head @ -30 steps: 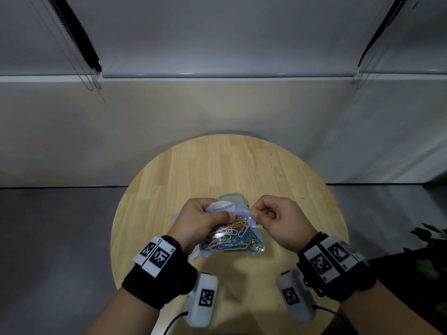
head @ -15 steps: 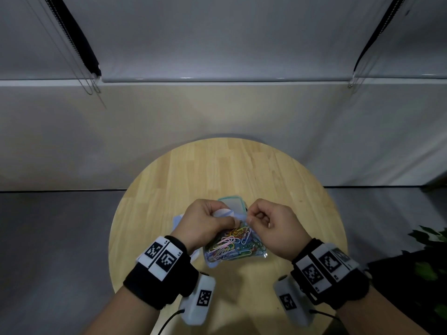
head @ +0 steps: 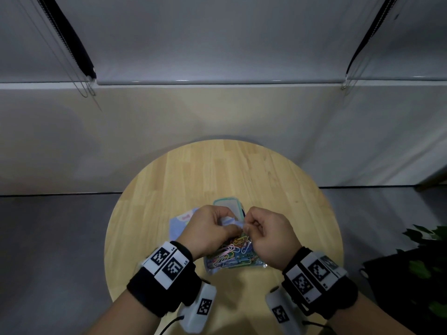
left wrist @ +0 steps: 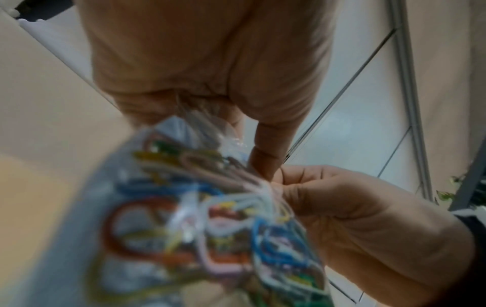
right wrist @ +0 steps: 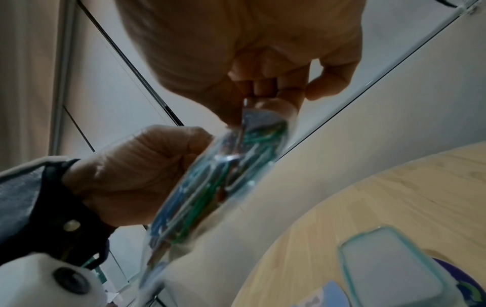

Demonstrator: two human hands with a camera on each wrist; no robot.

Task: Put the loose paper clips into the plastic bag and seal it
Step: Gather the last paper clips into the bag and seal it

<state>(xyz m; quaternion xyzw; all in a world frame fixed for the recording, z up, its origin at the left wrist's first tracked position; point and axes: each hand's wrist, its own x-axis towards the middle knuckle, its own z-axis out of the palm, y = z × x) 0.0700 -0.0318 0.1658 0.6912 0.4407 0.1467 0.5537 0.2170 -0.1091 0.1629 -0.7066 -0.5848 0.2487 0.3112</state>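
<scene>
You are holding clear plastic bag (head: 232, 256) above round wooden desk (head: 242, 170), near its front edge. Bag is bulging with coloured paper clips (head: 233, 250): pink, blue, green, yellow. Mouth is pointing up, long axis hanging downward toward you. Your left hand (head: 209, 228) and right hand (head: 268, 235) are pinching bag's top edge, knuckles nearly touching. Small teal-rimmed container (head: 228, 205) is sitting on desk behind hands.
</scene>
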